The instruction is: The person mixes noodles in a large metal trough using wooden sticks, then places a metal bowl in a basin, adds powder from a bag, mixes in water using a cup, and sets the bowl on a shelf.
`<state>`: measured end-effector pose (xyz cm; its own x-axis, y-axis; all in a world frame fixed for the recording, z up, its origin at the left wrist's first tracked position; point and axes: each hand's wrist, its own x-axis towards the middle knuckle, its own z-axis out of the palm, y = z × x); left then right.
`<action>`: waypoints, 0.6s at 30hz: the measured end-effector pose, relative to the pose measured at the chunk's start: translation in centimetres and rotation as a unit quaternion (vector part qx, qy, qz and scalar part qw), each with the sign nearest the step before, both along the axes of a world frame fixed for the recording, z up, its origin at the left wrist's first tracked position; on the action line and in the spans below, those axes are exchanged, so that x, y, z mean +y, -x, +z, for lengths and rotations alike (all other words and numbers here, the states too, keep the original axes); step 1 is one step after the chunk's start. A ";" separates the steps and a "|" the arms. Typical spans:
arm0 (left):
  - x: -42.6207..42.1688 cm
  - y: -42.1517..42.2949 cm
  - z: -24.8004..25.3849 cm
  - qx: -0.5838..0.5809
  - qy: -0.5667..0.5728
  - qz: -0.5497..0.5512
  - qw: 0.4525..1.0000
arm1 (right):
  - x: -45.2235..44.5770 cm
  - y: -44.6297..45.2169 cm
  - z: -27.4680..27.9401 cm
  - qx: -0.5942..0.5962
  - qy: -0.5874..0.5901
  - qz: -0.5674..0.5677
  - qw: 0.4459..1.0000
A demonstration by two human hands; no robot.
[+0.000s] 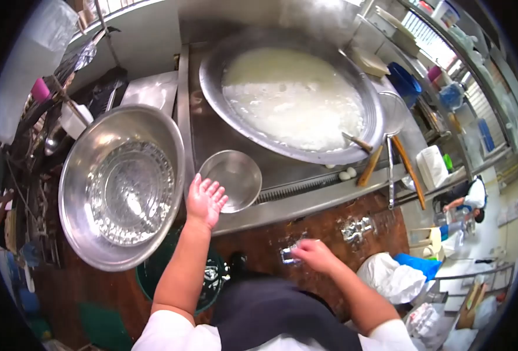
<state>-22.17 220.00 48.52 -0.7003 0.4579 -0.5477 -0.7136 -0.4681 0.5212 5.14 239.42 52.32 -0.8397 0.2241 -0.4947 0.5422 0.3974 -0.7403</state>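
Observation:
My left hand (206,202) is held out with its fingers spread and nothing in it, near the rim of a small steel bowl (233,178). Left of it stands a large steel basin (75,193) with clear liquid inside. My right hand (311,255) is in front of my body above the wet floor, its fingers curled; it is blurred, and whether they hold anything is hidden. Beyond both hands a very large wok (212,79) holds cloudy, steaming liquid (294,99). A wooden-handled tool (357,142) leans over its right edge.
A round strainer (393,114) and wooden handles (408,172) lie right of the wok. Eggs (348,174) sit by the counter's front edge (306,198). A dark green tub (212,286) is below my left arm. White bags (390,278) stand right; another person (472,193) is farther off.

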 end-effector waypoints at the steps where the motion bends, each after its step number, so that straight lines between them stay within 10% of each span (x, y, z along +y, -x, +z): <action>1: 0.7 0.4 -1.1 -0.005 -0.009 -0.026 1.000 | -0.6 3.6 -0.3 0.030 0.033 0.022 0.999; 5: 3.0 0.9 -2.9 -0.078 0.023 0.014 0.997 | -4.3 17.9 -0.9 0.143 0.047 0.040 0.988; 9: 3.6 0.5 -3.0 -0.070 0.086 0.010 0.994 | -5.9 26.5 -9.4 0.175 -0.181 -0.197 0.947; 11: 3.8 1.0 -5.0 -0.046 0.012 0.026 0.999 | -5.6 28.0 -13.2 -0.049 0.138 -0.293 0.945; 13: 3.9 2.7 -8.6 -0.138 0.066 0.115 0.982 | -5.6 27.6 -13.6 -0.080 0.547 -0.409 0.726; 14: 2.2 4.4 -13.3 -0.108 -0.144 -0.032 0.983 | -5.2 27.3 -13.4 -0.076 0.545 -0.414 0.725; 15: 1.7 5.1 -15.9 -0.074 -0.345 -0.176 0.919 | -4.9 26.8 -12.9 -0.056 0.535 -0.338 0.772; 16: 4.8 2.8 -9.8 -0.082 -0.033 0.028 0.996 | -4.8 25.9 -12.1 -0.036 0.523 -0.261 0.811; 18: 6.6 1.0 -7.7 -0.015 0.027 0.085 0.996 | -4.5 22.8 -6.8 0.042 0.171 -0.085 0.981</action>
<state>-23.16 226.60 40.85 -0.7475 0.3043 -0.5905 -0.6429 -0.5552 0.5277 -17.68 234.95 45.51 -0.8458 0.1971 -0.4958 0.5103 0.0281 -0.8595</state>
